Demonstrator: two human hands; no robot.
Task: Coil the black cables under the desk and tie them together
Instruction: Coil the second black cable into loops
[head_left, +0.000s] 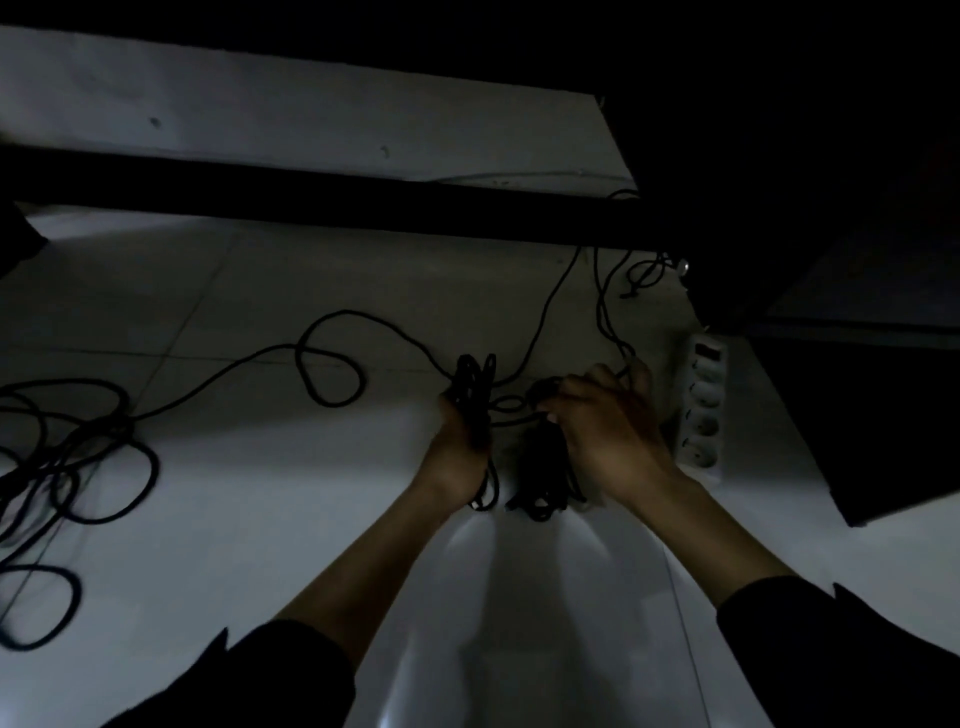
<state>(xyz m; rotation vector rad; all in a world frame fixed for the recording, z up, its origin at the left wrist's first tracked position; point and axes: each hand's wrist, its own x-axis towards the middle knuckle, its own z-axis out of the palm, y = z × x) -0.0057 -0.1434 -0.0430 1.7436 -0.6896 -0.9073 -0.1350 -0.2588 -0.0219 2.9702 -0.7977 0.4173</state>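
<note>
Head view, dim light. The left hand (460, 441) was raised above the tiled floor (260, 493), its grip curled tight round a folded bundle of black cable (474, 387), the loops of which stood up above the fingers while further loops hung below the wrist. The right hand (605, 415) was just beside it, fingers curled in a closed grip on a black cable strand (605, 312) that ran up and away toward the dark table edge (363, 202); exactly how the fingers met the strand could not be made out. Between and below the two hands lay a second dark cable bundle (540, 478) on the floor, partly hidden by the right hand. From the left-hand bundle a long loose cable (332, 358) trailed leftward across the floor, forming one open loop and ending in an untidy tangle of cable (62, 457) at the far left. A white power strip (701, 410) with several sockets lay on the floor just right of the right hand. Dark sleeves (841, 649) covered both forearms near the bottom of the frame.
</note>
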